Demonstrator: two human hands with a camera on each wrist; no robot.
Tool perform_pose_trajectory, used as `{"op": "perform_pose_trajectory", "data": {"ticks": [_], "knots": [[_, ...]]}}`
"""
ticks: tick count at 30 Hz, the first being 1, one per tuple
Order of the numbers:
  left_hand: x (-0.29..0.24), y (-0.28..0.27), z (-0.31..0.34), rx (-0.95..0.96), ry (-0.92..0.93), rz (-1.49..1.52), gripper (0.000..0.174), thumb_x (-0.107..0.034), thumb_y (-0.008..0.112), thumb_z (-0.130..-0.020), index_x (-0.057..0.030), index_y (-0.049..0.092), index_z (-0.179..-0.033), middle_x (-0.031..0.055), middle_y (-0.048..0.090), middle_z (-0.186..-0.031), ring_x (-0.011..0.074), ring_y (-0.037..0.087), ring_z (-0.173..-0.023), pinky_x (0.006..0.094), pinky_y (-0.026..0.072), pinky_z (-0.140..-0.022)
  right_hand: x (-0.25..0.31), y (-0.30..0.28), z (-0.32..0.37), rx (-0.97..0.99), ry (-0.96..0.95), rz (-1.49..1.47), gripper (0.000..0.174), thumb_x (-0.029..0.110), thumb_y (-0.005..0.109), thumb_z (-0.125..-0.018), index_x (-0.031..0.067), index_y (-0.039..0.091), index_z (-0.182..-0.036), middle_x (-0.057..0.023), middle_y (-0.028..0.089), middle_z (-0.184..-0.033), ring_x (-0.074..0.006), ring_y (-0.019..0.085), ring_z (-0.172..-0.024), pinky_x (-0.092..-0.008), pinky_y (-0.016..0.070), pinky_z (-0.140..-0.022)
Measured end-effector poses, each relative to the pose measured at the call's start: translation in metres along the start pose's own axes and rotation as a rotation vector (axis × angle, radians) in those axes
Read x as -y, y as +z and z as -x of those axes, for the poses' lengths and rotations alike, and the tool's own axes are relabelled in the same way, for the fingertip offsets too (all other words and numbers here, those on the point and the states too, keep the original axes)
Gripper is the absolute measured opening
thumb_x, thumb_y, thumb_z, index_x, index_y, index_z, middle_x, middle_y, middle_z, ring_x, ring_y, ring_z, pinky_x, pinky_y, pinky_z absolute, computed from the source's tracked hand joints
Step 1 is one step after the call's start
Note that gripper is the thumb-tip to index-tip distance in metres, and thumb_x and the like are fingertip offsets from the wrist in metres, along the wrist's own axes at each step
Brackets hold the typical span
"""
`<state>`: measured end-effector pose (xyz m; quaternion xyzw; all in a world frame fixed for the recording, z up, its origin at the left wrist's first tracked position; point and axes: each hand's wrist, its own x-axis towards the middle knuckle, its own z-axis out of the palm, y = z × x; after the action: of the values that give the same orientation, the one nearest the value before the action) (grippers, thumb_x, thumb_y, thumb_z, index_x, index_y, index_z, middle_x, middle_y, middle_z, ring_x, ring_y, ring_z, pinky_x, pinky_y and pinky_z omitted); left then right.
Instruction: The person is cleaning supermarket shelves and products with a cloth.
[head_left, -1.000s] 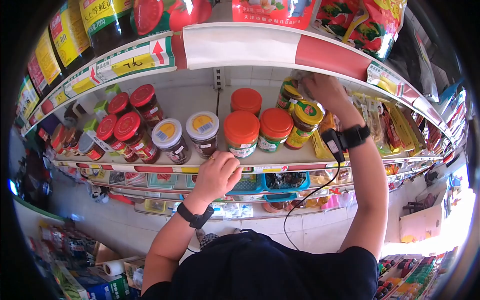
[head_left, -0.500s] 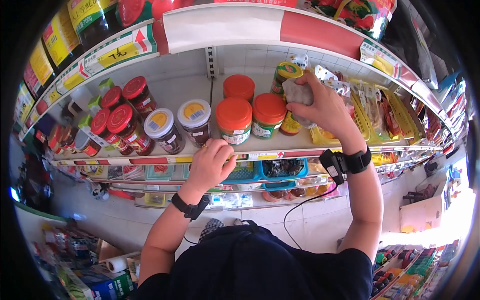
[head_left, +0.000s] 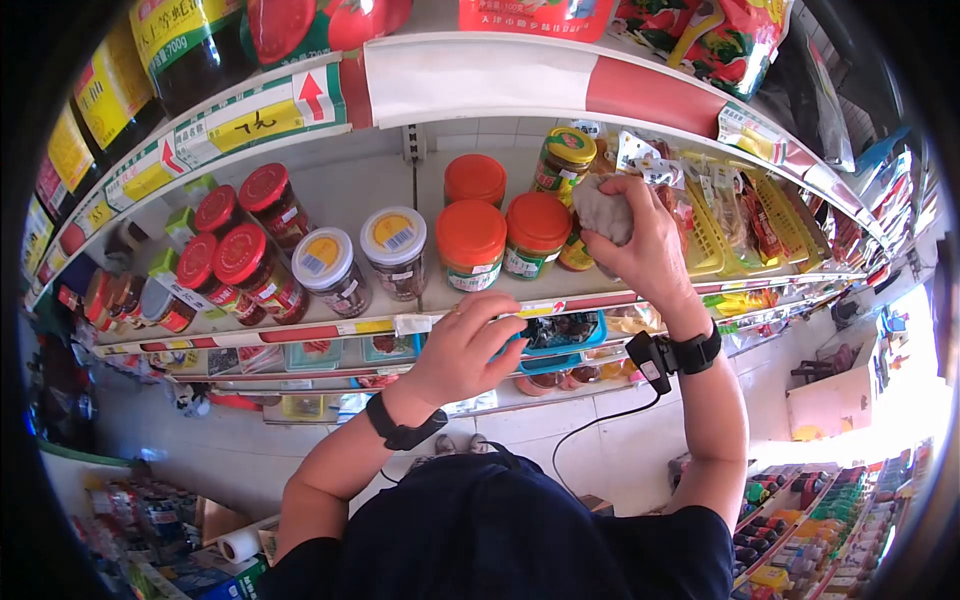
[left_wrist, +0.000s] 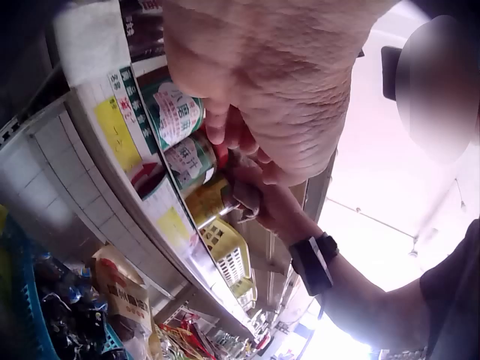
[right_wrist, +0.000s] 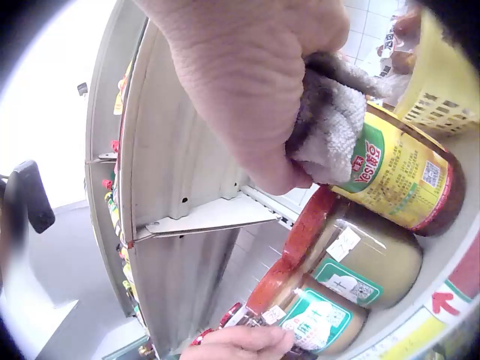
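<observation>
My right hand grips a bunched grey cloth over the top of a yellow-labelled jar; the cloth touches that jar in the right wrist view. Beside it stand orange-lidded jars, and a yellow-lidded jar is behind. My left hand is in front of the shelf edge, below the orange-lidded jars, its fingers loosely bent with nothing held. In the left wrist view the left hand is close to green-labelled jars.
White-lidded jars and red-lidded jars stand to the left. Yellow baskets with packets are to the right. An upper shelf edge overhangs the jars, and blue baskets sit on the shelf below.
My right hand has come from the back of the shelf toward the front jar with the cloth. My left hand has come off the shelf edge and moved slightly right.
</observation>
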<state>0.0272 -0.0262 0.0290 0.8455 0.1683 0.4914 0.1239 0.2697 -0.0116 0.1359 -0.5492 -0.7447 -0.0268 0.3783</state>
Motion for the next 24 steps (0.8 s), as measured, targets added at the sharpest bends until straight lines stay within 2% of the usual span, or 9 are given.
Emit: {"op": "perform_pose_trajectory", "data": {"ticks": [5,7,8,13,15,16,17,20,24], "knots": [[-0.007,0.019,-0.016,-0.030,-0.018,0.034,0.043,-0.006,0.074,-0.077,-0.0009,0.055,-0.115,0.0172,0.054,-0.125,0.0344,0.056,-0.114,0.0409,0.0480,-0.095,0.010,-0.015,0.010,-0.065,-0.013,-0.004,0.047,0.011,0.075,-0.068,0.0046,0.054,-0.110,-0.0169,0.062,-0.103,-0.0361,0.063,-0.094,-0.0416,0.0514,-0.080],[-0.020,0.029,-0.025,-0.069,-0.155,0.131,0.053,-0.008,0.073,-0.080,0.0002,0.050,-0.127,0.0188,0.049,-0.134,0.0350,0.051,-0.123,0.0406,0.0435,-0.101,0.020,-0.031,0.017,-0.082,-0.033,-0.008,0.047,0.010,0.076,-0.068,0.0043,0.054,-0.109,-0.0164,0.062,-0.103,-0.0349,0.063,-0.094,-0.0408,0.0513,-0.080],[-0.019,0.033,-0.028,-0.053,-0.157,0.107,0.068,-0.014,0.076,-0.080,-0.0001,0.041,-0.137,0.0198,0.044,-0.141,0.0350,0.047,-0.128,0.0407,0.0390,-0.106,0.027,-0.037,0.020,-0.089,-0.019,-0.081,0.047,0.010,0.076,-0.067,0.0044,0.054,-0.109,-0.0162,0.063,-0.103,-0.0338,0.064,-0.093,-0.0401,0.0514,-0.080],[-0.042,0.060,-0.055,-0.183,-0.274,0.162,0.083,-0.018,0.082,-0.073,-0.0004,0.036,-0.140,0.0210,0.043,-0.139,0.0362,0.048,-0.126,0.0394,0.0422,-0.103,0.054,-0.063,0.040,0.011,-0.114,-0.298,0.049,0.010,0.077,-0.068,0.0048,0.054,-0.111,-0.0157,0.062,-0.108,-0.0324,0.064,-0.097,-0.0377,0.0516,-0.083],[-0.042,0.069,-0.055,-0.184,-0.454,0.458,0.087,-0.015,0.083,-0.070,-0.0028,0.034,-0.142,0.0177,0.049,-0.134,0.0306,0.052,-0.124,0.0367,0.0428,-0.102,0.053,-0.074,0.046,0.049,-0.209,-0.261,0.050,0.012,0.078,-0.069,0.0044,0.056,-0.114,-0.0178,0.061,-0.114,-0.0327,0.063,-0.104,-0.0371,0.0502,-0.088],[-0.055,0.068,-0.054,-0.177,-0.439,0.446,0.087,-0.012,0.083,-0.070,-0.0052,0.034,-0.142,0.0121,0.052,-0.130,0.0235,0.054,-0.120,0.0351,0.0439,-0.100,0.045,-0.079,0.048,0.034,-0.252,-0.302,0.049,0.013,0.078,-0.071,0.0041,0.058,-0.114,-0.0187,0.060,-0.118,-0.0321,0.061,-0.107,-0.0369,0.0488,-0.090],[-0.062,0.070,-0.051,-0.177,-0.443,0.431,0.087,-0.012,0.083,-0.070,-0.0052,0.034,-0.142,0.0121,0.052,-0.130,0.0235,0.054,-0.120,0.0351,0.0439,-0.100,0.038,-0.083,0.050,0.016,-0.294,-0.347,0.047,0.014,0.077,-0.073,0.0039,0.059,-0.115,-0.0196,0.059,-0.121,-0.0314,0.060,-0.111,-0.0366,0.0475,-0.093],[-0.086,0.067,-0.044,-0.169,-0.664,0.904,0.083,-0.011,0.083,-0.071,-0.0070,0.034,-0.139,0.0066,0.053,-0.129,0.0172,0.055,-0.115,0.0343,0.0459,-0.098,0.015,-0.092,0.069,-0.071,-0.021,-0.853,0.033,0.019,0.065,-0.090,-0.0003,0.060,-0.116,-0.0179,0.056,-0.129,-0.0237,0.056,-0.117,-0.0364,0.0440,-0.099],[-0.097,0.078,-0.032,-0.106,-0.811,1.109,0.085,-0.009,0.082,-0.070,-0.0070,0.032,-0.139,0.0067,0.053,-0.127,0.0159,0.056,-0.113,0.0348,0.0469,-0.097,-0.011,-0.068,0.102,-0.095,-0.055,-1.030,0.043,0.034,0.062,-0.095,-0.0002,0.056,-0.122,-0.0205,0.054,-0.131,-0.0272,0.055,-0.118,-0.0381,0.0424,-0.101]]}}
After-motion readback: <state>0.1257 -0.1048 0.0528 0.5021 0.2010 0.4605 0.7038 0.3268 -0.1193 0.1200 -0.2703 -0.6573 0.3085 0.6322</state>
